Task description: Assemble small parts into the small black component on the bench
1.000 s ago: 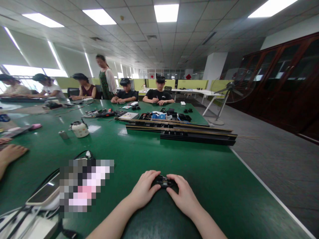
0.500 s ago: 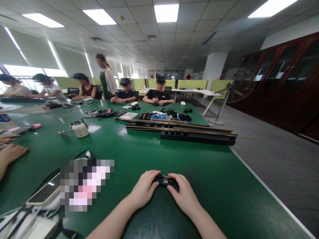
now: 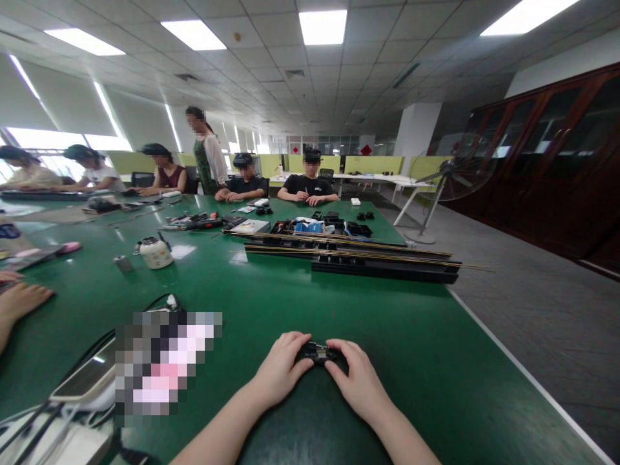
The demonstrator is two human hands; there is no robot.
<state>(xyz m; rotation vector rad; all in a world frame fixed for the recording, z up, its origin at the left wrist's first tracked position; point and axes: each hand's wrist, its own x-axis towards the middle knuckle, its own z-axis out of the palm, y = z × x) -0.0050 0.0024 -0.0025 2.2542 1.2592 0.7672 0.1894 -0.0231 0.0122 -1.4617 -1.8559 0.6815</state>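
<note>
While our left hand (image 3: pixel 282 363) and right hand (image 3: pixel 357 369) pinch the black device (image 3: pixel 319 353) from both sides, uneven pressure might — we judge — twist it loose.

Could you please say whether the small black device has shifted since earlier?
No; the small black device shows no clear shift relative to the long black rails beyond it.

The left hand (image 3: pixel 285 363) and right hand (image 3: pixel 356 368) hide the ends of the black device (image 3: pixel 320 353), its details too small to tell.

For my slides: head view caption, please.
Left hand and right hand hold a small black device at a green table.
</note>
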